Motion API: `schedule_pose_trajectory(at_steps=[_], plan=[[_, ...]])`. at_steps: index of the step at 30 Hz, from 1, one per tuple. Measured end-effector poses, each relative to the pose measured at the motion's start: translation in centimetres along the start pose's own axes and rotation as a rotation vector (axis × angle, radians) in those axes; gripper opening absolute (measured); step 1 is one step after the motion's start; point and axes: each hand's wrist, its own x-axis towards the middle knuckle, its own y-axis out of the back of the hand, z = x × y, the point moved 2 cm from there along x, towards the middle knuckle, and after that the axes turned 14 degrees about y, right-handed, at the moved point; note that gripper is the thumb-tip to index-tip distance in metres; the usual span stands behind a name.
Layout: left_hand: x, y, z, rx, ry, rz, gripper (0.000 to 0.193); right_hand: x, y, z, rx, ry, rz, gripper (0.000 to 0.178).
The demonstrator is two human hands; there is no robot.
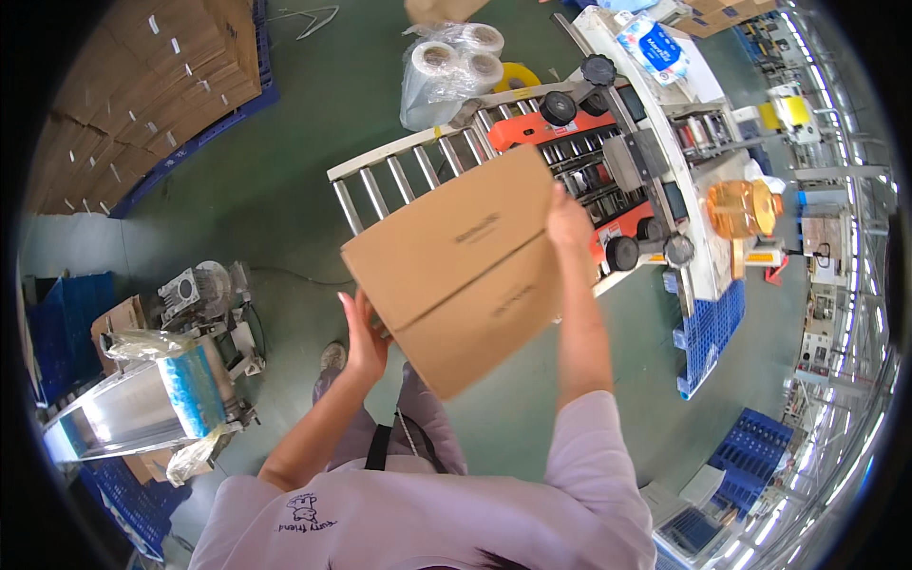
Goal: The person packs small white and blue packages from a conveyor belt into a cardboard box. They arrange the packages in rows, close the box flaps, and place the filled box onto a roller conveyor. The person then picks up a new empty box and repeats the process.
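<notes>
Box (456, 275) (brown cardboard) is held between left fingers (353, 323) and right fingers (560, 205).

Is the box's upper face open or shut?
Shut: the box shows two flaps lying flat, meeting along a dark seam.

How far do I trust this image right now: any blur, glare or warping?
Head view: the right hand and the print on the cardboard box look smeared, probably by motion; head view: bright glare on the shiny metal panel at left; head view: light strips curve along the right side, and the corners go black.
</notes>
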Motion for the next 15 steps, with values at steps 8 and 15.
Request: schedule_pose_trajectory(at_steps=[8, 15], plan=[[6.2, -17.1, 1.3, 0.662, -0.792, 0.364, 0.093, 2.4, -1.9, 0.6, -0.306, 0.693, 0.385, 0.069], [10.4, -24.1, 1.4, 0.67, -0.861, 0.34, 0.091, 6.1, -1.2, 2.9, -0.361, 0.825, 0.228, 0.065]])
